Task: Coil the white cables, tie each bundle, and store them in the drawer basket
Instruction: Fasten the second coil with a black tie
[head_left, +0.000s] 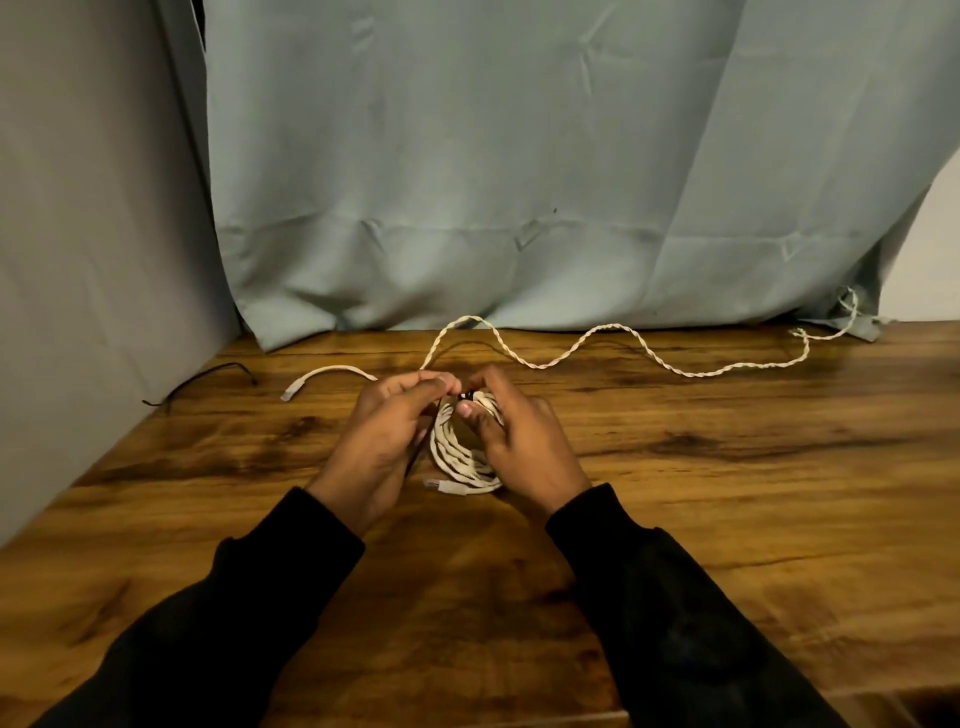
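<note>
A coiled white cable bundle (460, 454) is held just above the wooden table (727, 493), between both hands. My right hand (519, 436) grips the coil's right side, thumb on top. My left hand (387, 431) pinches a thin black tie (464, 396) at the top of the coil, and the tie's dark tail runs down past the left palm. The coil's plug end (441, 486) sticks out at the bottom. A second white braided cable (613, 340) lies loose in waves along the back of the table. A flat white cable end (322, 376) lies to the left.
A black tie or thin wire (208, 379) lies at the table's back left corner. A grey-green curtain (519, 182) hangs behind the table and touches its back edge. A grey wall (93, 260) borders the left side. No drawer or basket is in view.
</note>
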